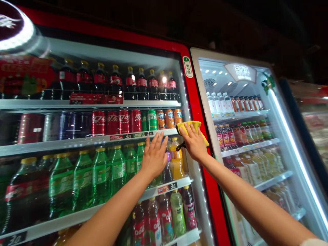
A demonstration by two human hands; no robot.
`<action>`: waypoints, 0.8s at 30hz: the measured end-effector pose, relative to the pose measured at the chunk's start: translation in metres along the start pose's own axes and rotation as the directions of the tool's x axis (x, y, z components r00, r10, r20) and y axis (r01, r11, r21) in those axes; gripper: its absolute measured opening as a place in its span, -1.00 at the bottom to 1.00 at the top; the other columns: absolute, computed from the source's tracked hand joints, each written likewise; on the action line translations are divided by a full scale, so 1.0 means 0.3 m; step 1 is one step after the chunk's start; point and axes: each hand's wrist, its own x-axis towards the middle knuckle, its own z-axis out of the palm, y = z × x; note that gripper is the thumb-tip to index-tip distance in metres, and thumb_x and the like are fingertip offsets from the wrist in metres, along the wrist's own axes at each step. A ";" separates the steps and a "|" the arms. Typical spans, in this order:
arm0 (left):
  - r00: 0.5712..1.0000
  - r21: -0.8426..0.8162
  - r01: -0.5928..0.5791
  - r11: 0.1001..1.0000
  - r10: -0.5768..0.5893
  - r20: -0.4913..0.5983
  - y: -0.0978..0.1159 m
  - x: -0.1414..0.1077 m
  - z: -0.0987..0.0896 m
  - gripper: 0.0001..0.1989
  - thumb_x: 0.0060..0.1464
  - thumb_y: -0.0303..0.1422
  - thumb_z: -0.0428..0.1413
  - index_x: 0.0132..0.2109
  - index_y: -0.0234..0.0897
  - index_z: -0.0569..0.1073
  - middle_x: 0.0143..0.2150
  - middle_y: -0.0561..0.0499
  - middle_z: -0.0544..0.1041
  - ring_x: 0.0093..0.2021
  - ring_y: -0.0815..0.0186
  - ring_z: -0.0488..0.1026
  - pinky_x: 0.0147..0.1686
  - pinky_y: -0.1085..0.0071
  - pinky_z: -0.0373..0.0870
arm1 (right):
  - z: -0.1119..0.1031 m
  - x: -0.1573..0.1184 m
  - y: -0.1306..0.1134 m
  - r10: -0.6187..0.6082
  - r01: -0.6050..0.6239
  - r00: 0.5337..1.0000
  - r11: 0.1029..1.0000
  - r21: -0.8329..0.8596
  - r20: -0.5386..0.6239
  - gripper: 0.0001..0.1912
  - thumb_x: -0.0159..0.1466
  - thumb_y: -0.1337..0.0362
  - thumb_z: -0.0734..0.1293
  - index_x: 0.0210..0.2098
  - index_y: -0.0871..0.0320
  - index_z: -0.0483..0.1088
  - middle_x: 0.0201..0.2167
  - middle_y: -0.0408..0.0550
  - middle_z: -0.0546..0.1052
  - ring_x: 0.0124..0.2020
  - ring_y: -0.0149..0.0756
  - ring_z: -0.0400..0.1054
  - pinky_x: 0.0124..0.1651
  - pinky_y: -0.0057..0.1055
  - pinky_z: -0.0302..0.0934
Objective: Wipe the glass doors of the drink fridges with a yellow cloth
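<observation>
My right hand presses a yellow cleaning cloth with a dark edge and a small black loop against the right edge of a red-framed fridge door. Its fingers lie over the cloth, partly covering it. To the left, my left hand is open, fingers spread, palm toward the door glass and seemingly resting on it. Behind the glass near my hands are orange cans, a shelf edge with price tags and an orange drink bottle.
Cola bottles, red cans and green soda bottles line the shelves inside. The red door frame borders a second, white-framed fridge on the right, stocked with drinks. A glowing round sign reflects or hangs at the upper left.
</observation>
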 end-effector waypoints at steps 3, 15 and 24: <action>1.000 -0.003 0.004 1.000 -0.004 -0.002 0.036 0.045 0.019 -0.38 0.31 -0.34 0.02 0.46 -0.24 0.14 0.57 -0.18 0.07 0.57 0.04 -0.04 0.52 -0.13 -0.14 | -0.012 0.059 0.038 -0.006 0.006 1.000 1.000 0.001 0.005 -0.33 0.43 0.45 0.14 0.47 -0.09 0.13 0.51 -0.03 0.15 0.53 0.00 -0.03 0.50 0.19 -0.09; 0.999 0.043 0.022 0.999 -0.020 -0.050 0.085 0.099 0.065 -0.36 0.31 -0.28 0.04 0.47 -0.24 0.13 0.57 -0.17 0.08 0.56 0.01 -0.02 0.52 -0.14 -0.13 | 0.012 0.064 0.153 0.003 0.002 0.995 0.999 0.047 -0.098 -0.35 0.42 0.44 0.16 0.44 -0.11 0.21 0.48 -0.06 0.23 0.51 0.02 0.01 0.43 0.15 0.08; 0.996 0.052 0.083 0.995 -0.081 -0.024 0.086 0.178 0.051 -0.37 0.32 -0.29 0.03 0.47 -0.21 0.14 0.57 -0.13 0.07 0.56 0.02 -0.01 0.52 -0.14 -0.10 | 0.037 0.139 0.183 0.027 -0.015 0.990 0.996 0.092 -0.136 -0.31 0.43 0.41 0.12 0.49 -0.16 0.08 0.51 -0.05 0.16 0.53 0.09 -0.08 0.44 0.22 0.04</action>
